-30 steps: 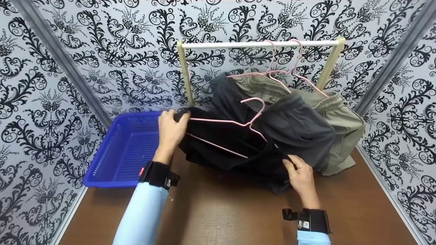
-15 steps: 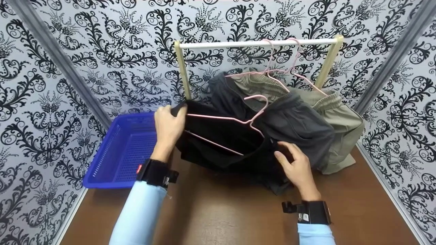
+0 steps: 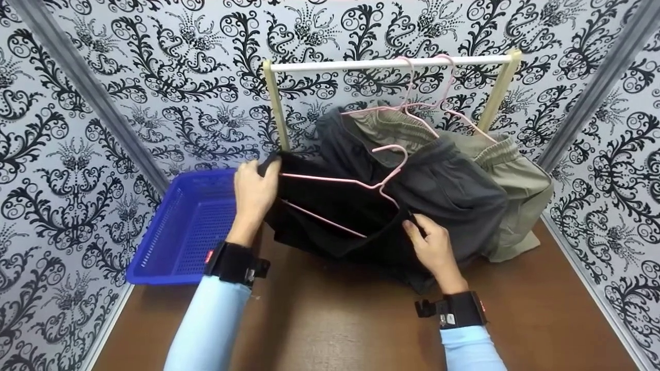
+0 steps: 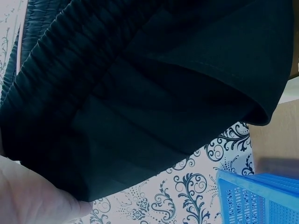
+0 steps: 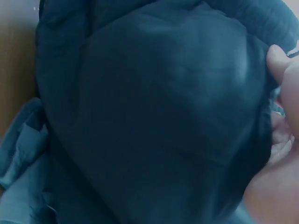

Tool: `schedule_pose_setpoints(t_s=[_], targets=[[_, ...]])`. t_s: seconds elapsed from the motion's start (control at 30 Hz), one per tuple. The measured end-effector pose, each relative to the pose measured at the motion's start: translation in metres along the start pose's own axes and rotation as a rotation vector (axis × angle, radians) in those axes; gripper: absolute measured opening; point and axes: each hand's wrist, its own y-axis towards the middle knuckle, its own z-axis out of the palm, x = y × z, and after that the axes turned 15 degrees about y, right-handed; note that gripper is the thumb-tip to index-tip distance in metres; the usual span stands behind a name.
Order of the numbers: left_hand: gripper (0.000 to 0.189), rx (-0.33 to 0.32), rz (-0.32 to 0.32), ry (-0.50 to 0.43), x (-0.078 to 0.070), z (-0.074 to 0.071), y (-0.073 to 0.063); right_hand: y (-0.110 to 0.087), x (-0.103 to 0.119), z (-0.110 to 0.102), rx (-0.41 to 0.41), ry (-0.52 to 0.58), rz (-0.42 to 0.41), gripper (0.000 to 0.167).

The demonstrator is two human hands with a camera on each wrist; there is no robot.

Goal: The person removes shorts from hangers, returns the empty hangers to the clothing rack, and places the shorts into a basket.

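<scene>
Black shorts (image 3: 350, 252) with a gathered elastic waistband hang between both hands in the head view, waist opening upward. Inside that waist sits a pink wire hanger (image 3: 330, 180), its hook rising free of the rail. My left hand (image 3: 253, 191) grips the waistband at the left end of the hanger, thumb on the near side. At the opposite side my right hand (image 3: 432, 245) pinches the waist edge, close to the hanger's right arm, whose tip is hidden by cloth. Dark cloth of the shorts (image 4: 154, 112) fills much of the left wrist view.
Behind stands a rack with a white rail (image 3: 335, 66) and wooden posts. Dark grey shorts (image 3: 448, 180) and khaki shorts (image 3: 521, 180) hang there on pink hangers. A blue plastic basket (image 3: 154, 232) is at the left on the brown table (image 3: 330, 330). Patterned walls enclose the sides.
My right hand let go of the shorts' side, moved left and up, and pinches the waist edge nearer the hanger. My left hand kept its grip and rose slightly with the shorts.
</scene>
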Motion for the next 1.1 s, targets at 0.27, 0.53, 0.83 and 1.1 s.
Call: schedule_pose_setpoints(t_s=[0.27,0.53,0.83,1.1], targets=[[0.045,0.063,-0.021,-0.014,0.004,-0.003,0.001,0.000,0.001,0.002,-0.042,0.042,-0.092,0.018],[0.033,0.123,-0.029,-0.039,0.011,-0.006,0.004,0.000,0.004,-0.001,-0.017,0.032,-0.078,0.024],[0.032,0.140,0.018,-0.048,0.024,-0.007,0.008,-0.005,0.003,-0.003,-0.027,0.029,-0.084,0.014],[0.034,0.186,0.013,-0.039,0.036,-0.009,0.013,-0.010,0.010,-0.003,-0.048,-0.002,-0.097,0.013]])
